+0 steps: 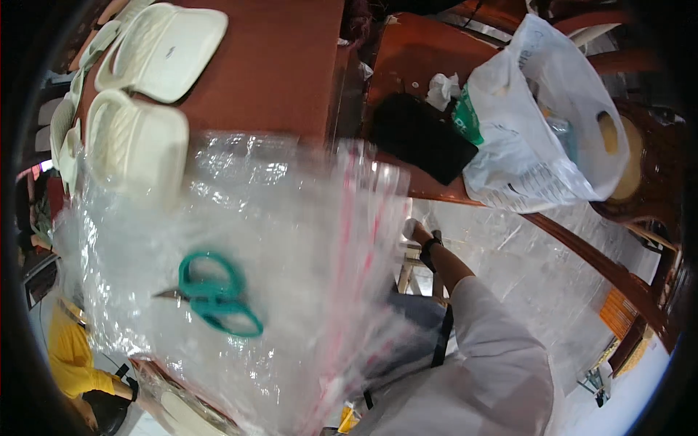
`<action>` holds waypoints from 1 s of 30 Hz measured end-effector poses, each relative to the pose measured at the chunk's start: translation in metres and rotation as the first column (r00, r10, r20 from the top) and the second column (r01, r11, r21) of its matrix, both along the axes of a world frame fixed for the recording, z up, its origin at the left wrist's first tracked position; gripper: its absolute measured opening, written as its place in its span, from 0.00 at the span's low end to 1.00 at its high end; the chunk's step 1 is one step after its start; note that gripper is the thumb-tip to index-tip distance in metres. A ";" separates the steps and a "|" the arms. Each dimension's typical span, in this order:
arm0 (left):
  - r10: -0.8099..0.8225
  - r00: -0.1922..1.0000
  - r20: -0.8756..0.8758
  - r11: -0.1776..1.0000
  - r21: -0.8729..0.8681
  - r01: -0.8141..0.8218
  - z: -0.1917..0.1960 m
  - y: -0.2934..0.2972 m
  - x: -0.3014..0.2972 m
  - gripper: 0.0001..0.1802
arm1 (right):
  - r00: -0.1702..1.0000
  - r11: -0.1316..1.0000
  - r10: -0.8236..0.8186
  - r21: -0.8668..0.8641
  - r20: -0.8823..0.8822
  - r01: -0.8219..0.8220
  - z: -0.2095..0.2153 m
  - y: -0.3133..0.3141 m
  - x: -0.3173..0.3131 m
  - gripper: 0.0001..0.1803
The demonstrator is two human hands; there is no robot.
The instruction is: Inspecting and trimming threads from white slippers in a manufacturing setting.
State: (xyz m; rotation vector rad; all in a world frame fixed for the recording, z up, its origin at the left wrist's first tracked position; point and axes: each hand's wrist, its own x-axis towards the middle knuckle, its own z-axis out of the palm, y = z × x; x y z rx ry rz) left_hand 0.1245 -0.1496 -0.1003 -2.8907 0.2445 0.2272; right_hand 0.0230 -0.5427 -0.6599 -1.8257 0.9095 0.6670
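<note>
My right hand (415, 230) shows only in part, at the right edge of a pile of clear plastic bags (283, 240) with pink strips along one side. A dark band circles its wrist, and a light grey sleeve covers the arm. Its fingers are hidden or blurred at the bags' edge, so I cannot tell whether they grip. My left hand is not in view. A pair of scissors (214, 294) with teal handles lies on top of the bags, its blades toward the left.
Cream plastic pieces with looped handles (178, 54) line the left of the brown table (283, 65). At right, a chair seat (407, 58) bears a black cloth-like item (422, 138), crumpled tissue (442, 91) and a white plastic bag (538, 123). A person in yellow (73, 360) is at lower left.
</note>
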 end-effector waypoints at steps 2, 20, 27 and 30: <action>-0.036 0.999 0.014 0.999 -0.028 0.036 -0.015 -0.010 0.017 0.46 | 0.815 0.806 -0.575 0.213 0.067 0.552 -0.037 -0.005 0.008 0.17; -0.125 0.968 0.216 0.983 0.161 0.091 -0.047 -0.004 0.075 0.44 | 0.499 0.136 -0.807 0.722 -0.316 0.678 -0.012 0.069 0.100 0.22; -0.150 0.964 0.221 0.982 0.148 0.119 -0.055 -0.002 0.074 0.43 | 0.554 0.303 -0.805 0.653 -0.214 0.694 -0.007 0.074 0.077 0.20; -0.159 0.962 0.222 0.982 0.139 0.130 -0.057 -0.002 0.070 0.42 | 0.580 0.375 -0.797 0.614 -0.170 0.695 -0.022 0.070 0.103 0.18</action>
